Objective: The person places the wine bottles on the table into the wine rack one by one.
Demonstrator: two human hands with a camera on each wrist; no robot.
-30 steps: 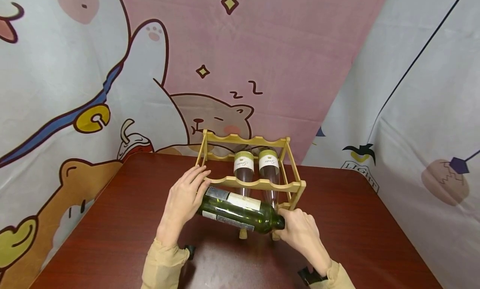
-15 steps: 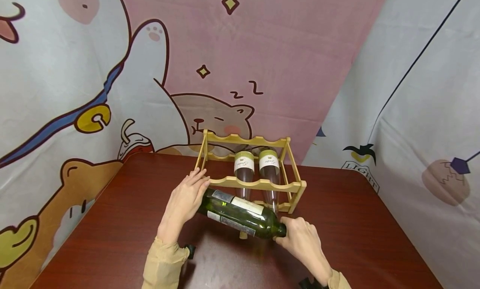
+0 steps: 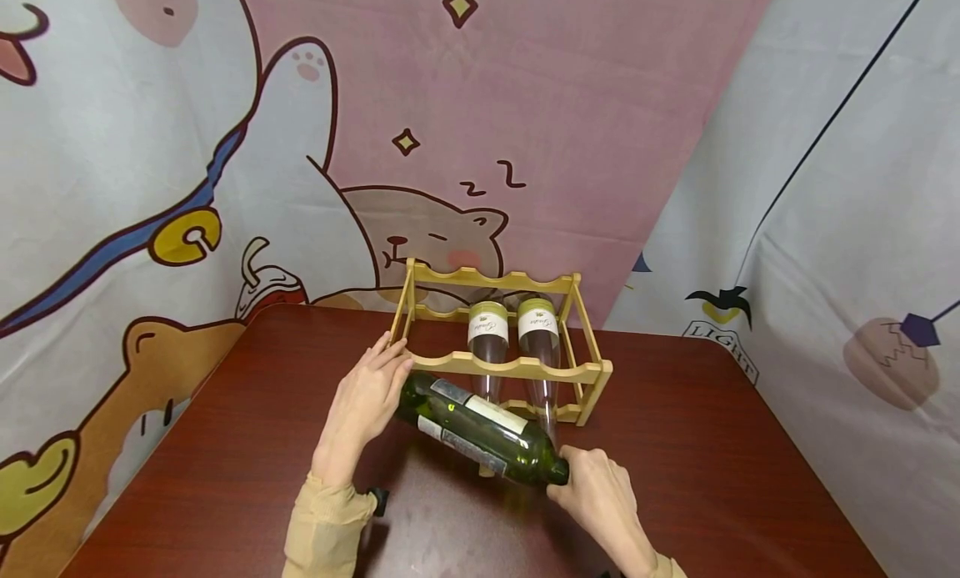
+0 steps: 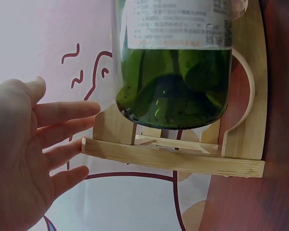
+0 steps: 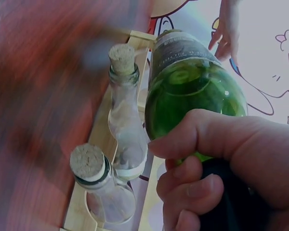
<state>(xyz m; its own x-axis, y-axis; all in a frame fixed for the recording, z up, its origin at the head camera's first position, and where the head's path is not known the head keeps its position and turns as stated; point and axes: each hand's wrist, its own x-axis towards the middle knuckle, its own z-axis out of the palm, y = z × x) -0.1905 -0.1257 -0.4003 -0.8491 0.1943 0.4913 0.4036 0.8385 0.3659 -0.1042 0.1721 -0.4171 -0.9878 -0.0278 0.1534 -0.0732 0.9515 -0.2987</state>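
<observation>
A green wine bottle [image 3: 480, 432] with pale labels lies slanted in the air before a light wooden wine rack [image 3: 459, 363], its base toward the rack's left front. My right hand [image 3: 598, 496] grips it by the dark neck, thumb [image 5: 176, 137] and curled fingers around it in the right wrist view. With fingers extended, my left hand [image 3: 363, 399] is beside the base and the rack's front left corner. The left wrist view shows a gap between that hand [image 4: 36, 149] and the green glass [image 4: 176, 91].
Two clear bottles [image 3: 488, 321] with white labels and corks [image 5: 121, 57] lie in the rack, necks toward me. The rack stands on a dark red-brown table [image 3: 247, 469]. Behind it hangs a cartoon-printed cloth [image 3: 585, 128].
My right hand has brought the bottle's neck down and nearer to me, so the bottle slants more. My left hand has shifted slightly left.
</observation>
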